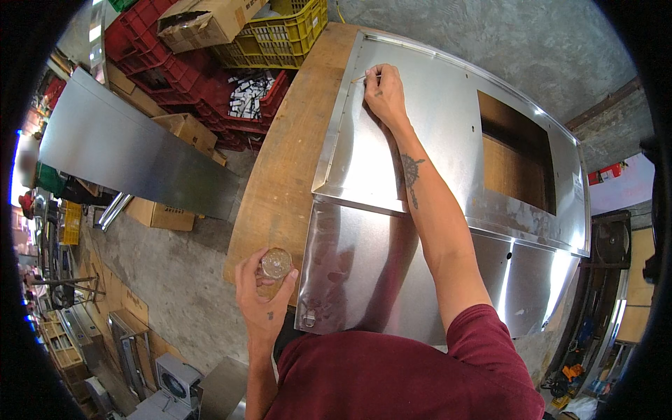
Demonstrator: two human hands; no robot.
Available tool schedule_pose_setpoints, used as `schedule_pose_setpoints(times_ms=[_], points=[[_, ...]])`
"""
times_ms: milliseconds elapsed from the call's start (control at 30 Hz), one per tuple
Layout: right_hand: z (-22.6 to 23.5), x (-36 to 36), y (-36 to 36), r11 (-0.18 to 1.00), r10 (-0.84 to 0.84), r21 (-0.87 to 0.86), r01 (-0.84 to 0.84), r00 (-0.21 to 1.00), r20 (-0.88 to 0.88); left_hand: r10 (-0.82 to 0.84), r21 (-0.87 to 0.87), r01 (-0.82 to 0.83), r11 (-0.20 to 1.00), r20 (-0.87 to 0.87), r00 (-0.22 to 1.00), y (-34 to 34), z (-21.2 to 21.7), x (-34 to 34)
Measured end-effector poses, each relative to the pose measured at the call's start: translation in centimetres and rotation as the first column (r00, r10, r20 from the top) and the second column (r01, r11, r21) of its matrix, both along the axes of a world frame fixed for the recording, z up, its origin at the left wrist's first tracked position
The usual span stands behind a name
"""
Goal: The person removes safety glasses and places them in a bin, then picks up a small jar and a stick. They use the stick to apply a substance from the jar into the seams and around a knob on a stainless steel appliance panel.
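Observation:
My left hand (262, 287) is closed around a small round glass (276, 263) with a cloudy, brownish look, held over the near end of the wooden tabletop (280, 164). Far ahead, my right hand (385, 89) pinches a thin stick (359, 78). Its tip is at the left rim of a large shiny metal panel (427, 84), where a row of small dots runs along the edge; whether it touches cannot be made out. The panel has a rectangular opening (518, 171) on its right side. Nearer my body, a metal side (364, 259) drops down from it.
Beyond the table at the left stand red crates (178, 80) with small pieces inside, a yellow crate (280, 38) and a cardboard box (206, 24). A curved metal sheet (140, 143) leans at the left. A grey wall (483, 24) borders the panel's far side.

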State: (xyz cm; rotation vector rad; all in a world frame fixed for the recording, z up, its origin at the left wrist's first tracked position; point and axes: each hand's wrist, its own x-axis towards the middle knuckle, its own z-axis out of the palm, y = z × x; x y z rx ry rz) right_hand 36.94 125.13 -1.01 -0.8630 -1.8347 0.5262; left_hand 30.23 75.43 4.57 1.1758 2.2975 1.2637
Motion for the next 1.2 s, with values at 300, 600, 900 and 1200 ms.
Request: schedule_pose_setpoints(times_ms=[300,600,900,1200], points=[[0.4,-0.1,-0.4,0.999,0.026,-0.035,-0.026,1.000,0.005,0.005,0.005,-0.005,1.000,0.007,1.000,-0.1,0.1,0.0],[1.0,0.9,-0.3,0.989,-0.050,-0.148,0.030,0.989,-0.138,0.011,0.015,-0.012,1.000,0.010,1.000,0.3,0.5,0.1],[10.5,5.1,-15.3,0.959,0.149,-0.208,-0.193,0.966,-0.209,0.030,0.072,-0.033,0.997,0.037,0.999,1.8,2.0,0.1],[11.8,7.9,-31.0,0.854,0.515,0.020,-0.520,0.850,0.108,-0.055,0.182,0.048,0.982,0.033,0.998,3.2,3.2,0.4]])
